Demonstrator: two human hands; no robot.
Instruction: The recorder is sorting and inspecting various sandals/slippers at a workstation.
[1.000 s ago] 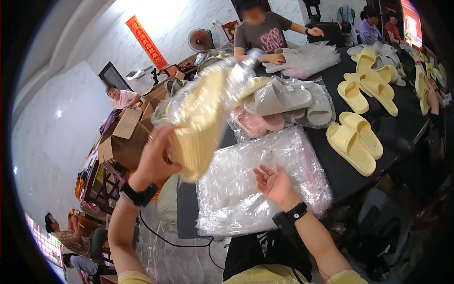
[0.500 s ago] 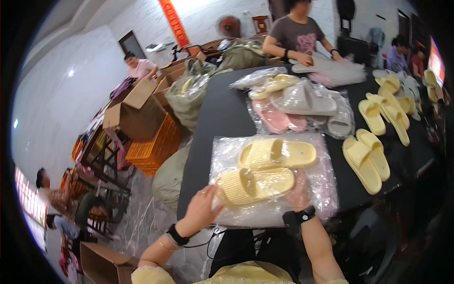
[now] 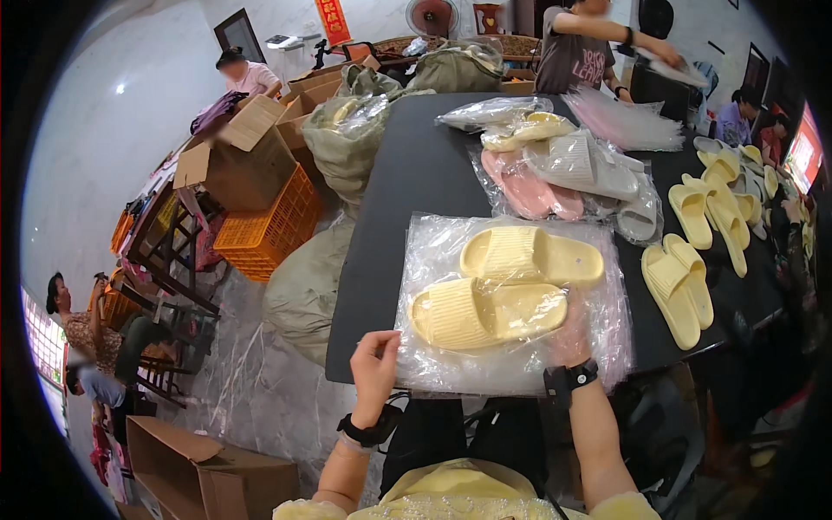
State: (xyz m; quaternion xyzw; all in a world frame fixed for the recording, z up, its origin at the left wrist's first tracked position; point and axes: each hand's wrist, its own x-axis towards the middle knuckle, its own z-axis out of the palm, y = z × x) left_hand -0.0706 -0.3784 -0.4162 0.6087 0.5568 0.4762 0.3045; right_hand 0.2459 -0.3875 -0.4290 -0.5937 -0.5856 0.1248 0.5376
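A pair of yellow slippers [image 3: 513, 314] lies side by side inside a clear plastic bag [image 3: 459, 368] on the black table [image 3: 368, 260]. My left hand [image 3: 374, 371] is closed at the bag's near left corner, pinching its edge. My right hand [image 3: 572, 338] is beneath the clear film, beside the heel end of the nearer slipper. Glare and film blur its fingers, so its grip does not show. More plastic bags [image 3: 620, 347] are stacked underneath.
Bagged pink slippers [image 3: 529, 186] and grey slippers [image 3: 581, 169] are heaped beyond. Loose yellow slippers [image 3: 676, 290] lie to the right. Across the table a co-worker [image 3: 576, 56] handles plastic bags [image 3: 624, 121]. Cardboard boxes [image 3: 238, 156], an orange crate [image 3: 269, 225] and sacks [image 3: 308, 286] stand left.
My left hand has come off the slipper's toe and moved down to the bag's left edge. The slippers sit slightly farther from me. The co-worker has raised an arm with a bag.
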